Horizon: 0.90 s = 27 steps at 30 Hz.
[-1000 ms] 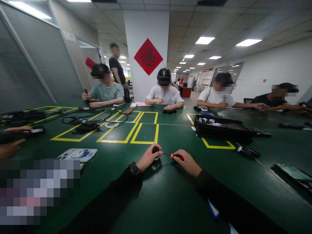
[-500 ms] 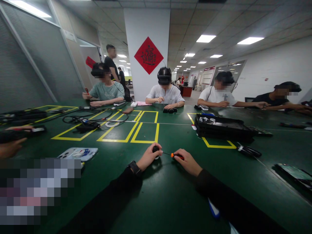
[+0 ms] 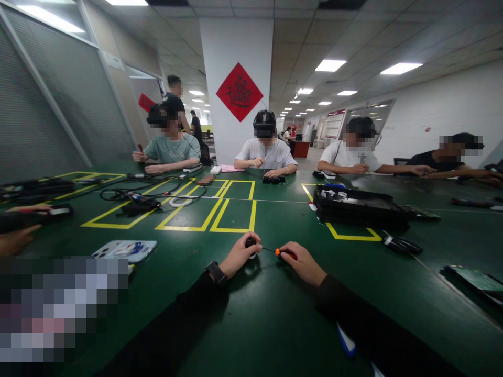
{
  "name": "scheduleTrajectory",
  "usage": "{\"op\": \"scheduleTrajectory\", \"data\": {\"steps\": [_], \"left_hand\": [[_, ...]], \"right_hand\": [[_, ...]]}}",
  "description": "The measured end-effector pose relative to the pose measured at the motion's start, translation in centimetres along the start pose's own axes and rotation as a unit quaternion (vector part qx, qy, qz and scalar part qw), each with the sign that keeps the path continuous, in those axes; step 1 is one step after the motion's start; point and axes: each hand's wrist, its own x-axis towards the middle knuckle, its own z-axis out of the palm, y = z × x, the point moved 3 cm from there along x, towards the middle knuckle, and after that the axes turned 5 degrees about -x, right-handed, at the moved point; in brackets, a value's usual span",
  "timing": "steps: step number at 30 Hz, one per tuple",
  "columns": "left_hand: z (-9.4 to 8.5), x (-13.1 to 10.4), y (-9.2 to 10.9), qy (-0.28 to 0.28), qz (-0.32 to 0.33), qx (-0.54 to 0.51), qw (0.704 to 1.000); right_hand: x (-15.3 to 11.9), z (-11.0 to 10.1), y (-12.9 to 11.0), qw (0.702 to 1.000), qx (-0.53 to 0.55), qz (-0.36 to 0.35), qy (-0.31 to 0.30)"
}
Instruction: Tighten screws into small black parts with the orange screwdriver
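Observation:
My left hand [image 3: 240, 254] is closed round a small dark rounded object [image 3: 250, 242] with a pale lower edge, held at the tabletop; its exact kind cannot be made out. My right hand [image 3: 302, 262] grips a screwdriver [image 3: 278, 252] by its orange and dark handle. The thin shaft runs leftward, and its tip reaches the fingers of my left hand by the dark object. Whether the tip touches that object is hidden. Both hands rest close together over the green table [image 3: 271, 324].
A black tray [image 3: 361, 207] with small white pieces stands ahead right. Cables [image 3: 133, 201] lie ahead left, inside yellow tape outlines. A phone-shaped case [image 3: 126, 251] lies left. A black tool [image 3: 403, 243] and a flat panel [image 3: 475, 280] lie right. Several people sit across the table.
My hands and the screwdriver hold almost the same pose. The camera view has shifted very slightly.

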Motion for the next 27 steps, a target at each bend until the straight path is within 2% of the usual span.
{"op": "scheduleTrajectory", "data": {"steps": [27], "left_hand": [[0.18, -0.14, 0.2, -0.002, -0.015, -0.024, 1.0]], "right_hand": [[-0.11, -0.11, -0.23, 1.0, -0.005, 0.009, 0.001]]}}
